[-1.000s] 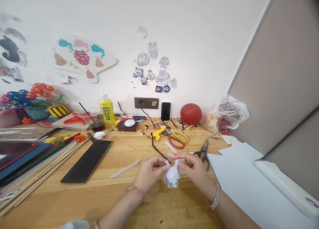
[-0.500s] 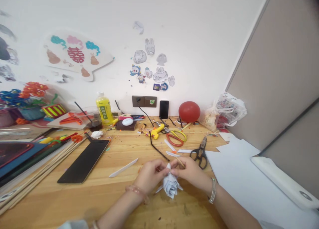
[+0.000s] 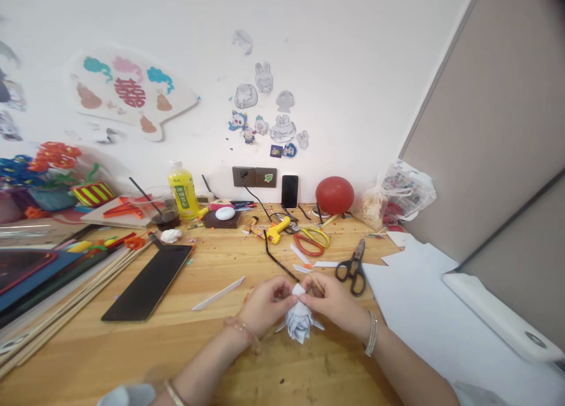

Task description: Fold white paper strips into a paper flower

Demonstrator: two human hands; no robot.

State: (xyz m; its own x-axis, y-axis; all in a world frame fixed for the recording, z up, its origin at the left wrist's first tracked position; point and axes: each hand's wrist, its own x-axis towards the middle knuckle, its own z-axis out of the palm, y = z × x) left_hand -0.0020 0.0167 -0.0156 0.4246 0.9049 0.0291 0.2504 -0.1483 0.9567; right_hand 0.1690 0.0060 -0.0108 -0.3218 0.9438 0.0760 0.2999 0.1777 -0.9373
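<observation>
A white folded-paper flower (image 3: pixel 299 322) hangs head down toward me at the lower middle, its layered petals pointing at the table's front. My left hand (image 3: pixel 270 303) pinches its base from the left, thumb and fingers closed. From the other side my right hand (image 3: pixel 329 300) grips the same base, thumb pressed on the paper. A thin tan stick (image 3: pixel 315 282) lies across the right fingers. From the flower's base a dark, bent stem (image 3: pixel 282 265) runs away up the table. The fingertips hide part of the base.
Black-handled scissors (image 3: pixel 352 269) lie right of my hands, beside large white paper sheets (image 3: pixel 410 300). Ahead are red-and-yellow scissors (image 3: pixel 311 241), a yellow glue gun (image 3: pixel 278 230) and paper strips. A dark tablet (image 3: pixel 148 285) and long wooden sticks (image 3: pixel 83 297) lie left.
My fingers have shifted slightly on the flower's base, and the flower sits a little higher in view. The whole view has moved slightly.
</observation>
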